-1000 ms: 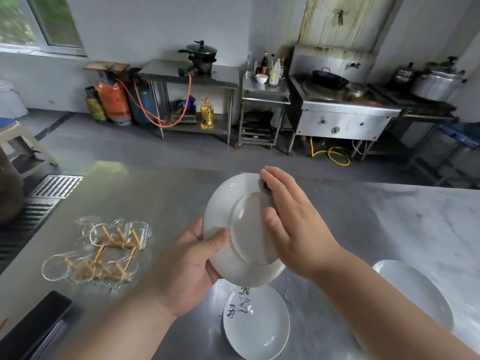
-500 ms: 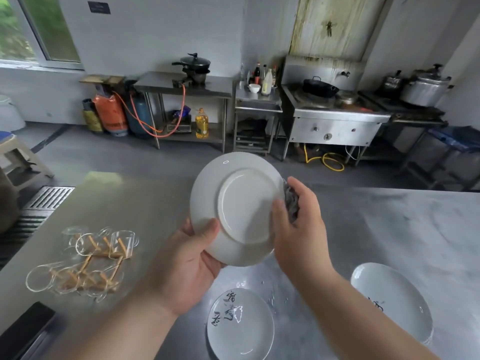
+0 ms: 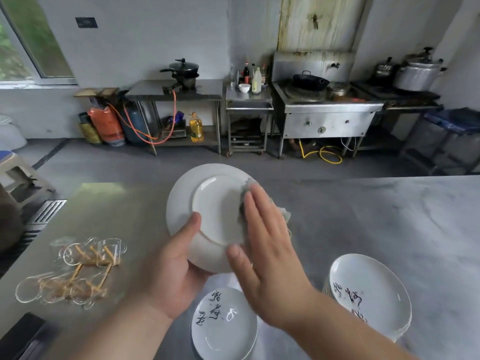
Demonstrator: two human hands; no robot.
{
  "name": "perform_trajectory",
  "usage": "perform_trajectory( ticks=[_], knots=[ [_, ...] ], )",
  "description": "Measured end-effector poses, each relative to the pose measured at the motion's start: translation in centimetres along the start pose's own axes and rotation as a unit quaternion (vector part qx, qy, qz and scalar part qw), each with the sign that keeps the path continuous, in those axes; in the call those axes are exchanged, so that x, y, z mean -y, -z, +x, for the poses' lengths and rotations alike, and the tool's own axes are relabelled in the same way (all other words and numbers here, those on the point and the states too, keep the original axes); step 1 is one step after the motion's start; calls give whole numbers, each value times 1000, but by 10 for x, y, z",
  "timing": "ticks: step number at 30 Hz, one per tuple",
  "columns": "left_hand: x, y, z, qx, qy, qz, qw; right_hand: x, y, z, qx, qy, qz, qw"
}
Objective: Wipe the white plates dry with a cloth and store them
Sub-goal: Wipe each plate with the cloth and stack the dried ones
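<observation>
— Free anywhere?
— Across open counter (image 3: 376, 216), centre right. Blocked lower left by glasses (image 3: 78, 268), bottom centre by a plate (image 3: 224, 331), lower right by stacked plates (image 3: 371, 294).

- A single view is supplied, taken by a wide-angle camera worn on the person's head.
- It is aimed forward and downward across the steel tabletop (image 3: 389, 216), whose near edge is cut off by the bottom of the frame.
- The left hand (image 3: 171, 279), the right hand (image 3: 270, 255) and the plate (image 3: 207, 203) are seen close up, low in the centre.
- The stove (image 3: 327, 113) along the back wall is taken in well beyond the tabletop's far edge.
</observation>
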State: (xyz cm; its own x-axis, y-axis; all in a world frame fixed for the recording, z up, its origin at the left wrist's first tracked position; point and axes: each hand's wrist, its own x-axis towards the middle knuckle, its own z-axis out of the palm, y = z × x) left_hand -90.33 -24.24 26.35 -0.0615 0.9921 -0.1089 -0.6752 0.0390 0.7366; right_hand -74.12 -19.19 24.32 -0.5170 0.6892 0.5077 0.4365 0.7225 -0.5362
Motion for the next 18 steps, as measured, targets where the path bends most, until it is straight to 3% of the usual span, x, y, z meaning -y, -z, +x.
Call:
perform_trajectory(
  ticks=[3, 7, 13, 18],
  knots=[
    [15, -6, 3, -1, -27, -8, 1000, -13, 17, 14, 4, 15, -3, 1000],
    [25, -19, 7, 14, -62, -41, 997, -38, 48, 45, -7, -59, 106, 993],
    [47, -40, 13, 11, -70, 2, 998, -18, 9, -23, -98, -165, 205, 960],
    [65, -49, 14, 99, -34, 15, 994, -54, 39, -6, -144, -224, 242, 933]
  ],
)
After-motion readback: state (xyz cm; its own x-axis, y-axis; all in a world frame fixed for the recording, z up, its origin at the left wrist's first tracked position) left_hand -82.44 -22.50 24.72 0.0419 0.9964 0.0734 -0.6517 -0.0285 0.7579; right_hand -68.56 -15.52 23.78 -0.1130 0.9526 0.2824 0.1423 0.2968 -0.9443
